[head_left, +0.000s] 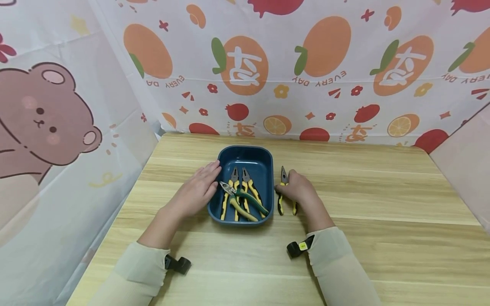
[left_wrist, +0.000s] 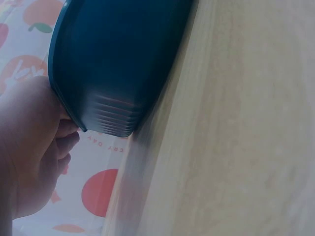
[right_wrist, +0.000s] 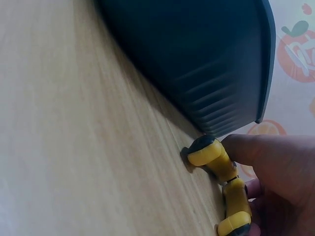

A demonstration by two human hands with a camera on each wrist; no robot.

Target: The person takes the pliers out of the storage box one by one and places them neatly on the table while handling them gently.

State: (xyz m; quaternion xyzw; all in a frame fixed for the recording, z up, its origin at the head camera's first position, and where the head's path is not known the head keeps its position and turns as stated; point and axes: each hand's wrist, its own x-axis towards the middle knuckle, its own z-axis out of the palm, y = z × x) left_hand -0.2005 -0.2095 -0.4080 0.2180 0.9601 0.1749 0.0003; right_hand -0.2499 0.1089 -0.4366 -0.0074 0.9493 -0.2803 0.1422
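Observation:
A dark blue tray stands on the table with several pliers in it. Two yellow-and-black combination pliers lie side by side, and green-and-yellow pliers rest across them. My left hand lies against the tray's left rim, fingers fairly straight; in the left wrist view the hand touches the tray's edge. Just right of the tray, my right hand grips needle-nose pliers with yellow-and-black handles, jaws pointing away from me. The right wrist view shows those handles at the table surface, beside the tray wall.
The wooden table extends to both sides and in front of the tray. Behind it hangs a fruit-print cloth, and a bear-print cloth hangs at the left. Each sleeve cuff carries a small black camera.

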